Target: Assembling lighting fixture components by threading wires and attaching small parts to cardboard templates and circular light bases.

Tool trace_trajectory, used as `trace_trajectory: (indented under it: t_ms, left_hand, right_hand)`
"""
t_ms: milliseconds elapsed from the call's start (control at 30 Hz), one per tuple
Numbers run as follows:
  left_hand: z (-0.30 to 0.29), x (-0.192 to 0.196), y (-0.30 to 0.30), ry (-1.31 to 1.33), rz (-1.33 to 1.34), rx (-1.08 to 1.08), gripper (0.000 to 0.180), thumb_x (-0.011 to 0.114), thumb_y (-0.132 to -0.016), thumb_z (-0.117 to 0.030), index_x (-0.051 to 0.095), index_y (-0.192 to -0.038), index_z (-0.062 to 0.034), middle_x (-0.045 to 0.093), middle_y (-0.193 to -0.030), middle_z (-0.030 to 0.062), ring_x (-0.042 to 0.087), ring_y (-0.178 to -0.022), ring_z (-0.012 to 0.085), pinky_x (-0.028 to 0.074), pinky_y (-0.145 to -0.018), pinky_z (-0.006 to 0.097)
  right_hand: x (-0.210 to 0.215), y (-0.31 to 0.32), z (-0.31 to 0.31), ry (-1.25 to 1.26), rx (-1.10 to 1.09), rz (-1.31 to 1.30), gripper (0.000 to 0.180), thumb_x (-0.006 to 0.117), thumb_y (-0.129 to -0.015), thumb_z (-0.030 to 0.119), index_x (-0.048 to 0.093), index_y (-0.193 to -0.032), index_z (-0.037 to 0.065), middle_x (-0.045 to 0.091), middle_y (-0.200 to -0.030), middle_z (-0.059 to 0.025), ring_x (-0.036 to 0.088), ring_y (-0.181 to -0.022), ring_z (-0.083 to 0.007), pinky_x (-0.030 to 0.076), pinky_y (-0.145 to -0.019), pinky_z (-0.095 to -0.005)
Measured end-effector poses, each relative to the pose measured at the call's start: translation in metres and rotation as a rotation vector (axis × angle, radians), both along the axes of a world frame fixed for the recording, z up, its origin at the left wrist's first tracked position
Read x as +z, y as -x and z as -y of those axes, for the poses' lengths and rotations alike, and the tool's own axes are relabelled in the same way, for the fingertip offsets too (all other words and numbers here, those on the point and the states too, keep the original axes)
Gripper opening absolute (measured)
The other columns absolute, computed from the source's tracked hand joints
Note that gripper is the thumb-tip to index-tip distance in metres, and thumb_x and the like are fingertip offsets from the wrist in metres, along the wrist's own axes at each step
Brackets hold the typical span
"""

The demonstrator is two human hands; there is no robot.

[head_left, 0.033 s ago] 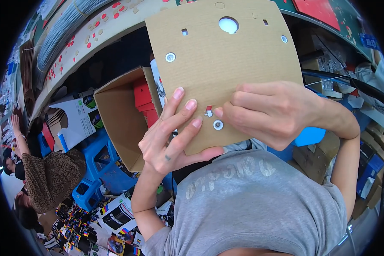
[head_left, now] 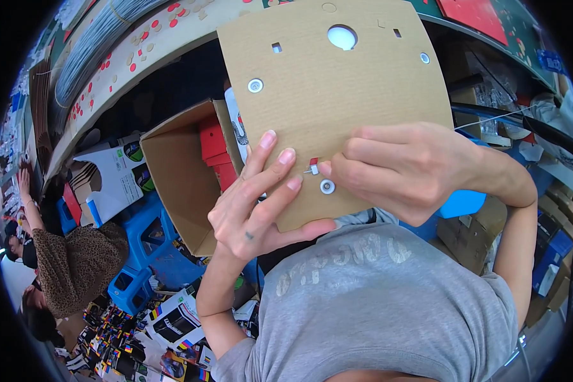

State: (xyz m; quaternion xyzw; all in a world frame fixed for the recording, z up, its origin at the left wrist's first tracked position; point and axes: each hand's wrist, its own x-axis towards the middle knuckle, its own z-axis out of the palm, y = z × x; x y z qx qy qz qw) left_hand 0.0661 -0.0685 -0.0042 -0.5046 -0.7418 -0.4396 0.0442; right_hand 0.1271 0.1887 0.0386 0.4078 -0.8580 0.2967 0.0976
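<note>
While one flat brown cardboard panel (head_left: 356, 102), studded with three round white grommets (head_left: 255, 85), lies before us, we spread our left hand (head_left: 253, 207) on it; whether our curled right hand (head_left: 407, 167) grips one pale clip (head_left: 314, 170), we cannot tell.

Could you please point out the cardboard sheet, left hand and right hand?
Cardboard sheet (head_left: 344, 102), head view: bare face.
Left hand (head_left: 238, 220), head view: the knuckles.
Right hand (head_left: 420, 168), head view: the back.

Grey wire bundle (head_left: 86, 60) on bench (head_left: 119, 81); red sheet (head_left: 474, 18) upper right; blue stool (head_left: 139, 219) left.
</note>
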Motion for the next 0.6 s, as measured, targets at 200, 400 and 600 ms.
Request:
trace_trajectory:
  t_ms: [200,400,600]
  left_hand:
    - [0.002,-0.001,0.004,-0.025,-0.012,-0.009,0.070,0.093,-0.067,-0.047,0.060,-0.111,-0.0047,0.071,-0.116,0.0181,0.066,-0.117,0.0452,0.064,-0.085,0.048]
    - [-0.002,-0.003,0.001,-0.050,0.039,0.004,0.070,0.094,-0.067,-0.046,0.056,-0.110,-0.0055,0.071,-0.116,0.0200,0.066,-0.117,0.0457,0.063,-0.088,0.051]
    - [-0.006,-0.009,0.000,-0.186,0.092,0.009,0.083,0.098,-0.064,-0.039,0.047,-0.120,-0.0072,0.060,-0.130,0.0256,0.065,-0.119,0.0459,0.060,-0.095,0.049]
  right_hand:
    - [-0.003,0.002,-0.001,-0.022,-0.031,-0.084,0.053,0.069,-0.062,0.008,0.067,-0.109,-0.016,0.062,-0.093,-0.0135,0.062,-0.076,-0.0238,0.054,-0.064,-0.0324]
    - [0.004,-0.009,-0.010,-0.140,-0.076,-0.151,0.056,0.064,-0.055,0.009,0.070,-0.106,-0.014,0.062,-0.093,-0.0143,0.061,-0.075,-0.0217,0.053,-0.060,-0.0318]
    - [0.003,-0.007,0.002,-0.090,-0.097,-0.130,0.052,0.065,-0.054,0.008,0.069,-0.100,-0.015,0.062,-0.090,-0.0148,0.062,-0.074,-0.0216,0.053,-0.059,-0.0294]
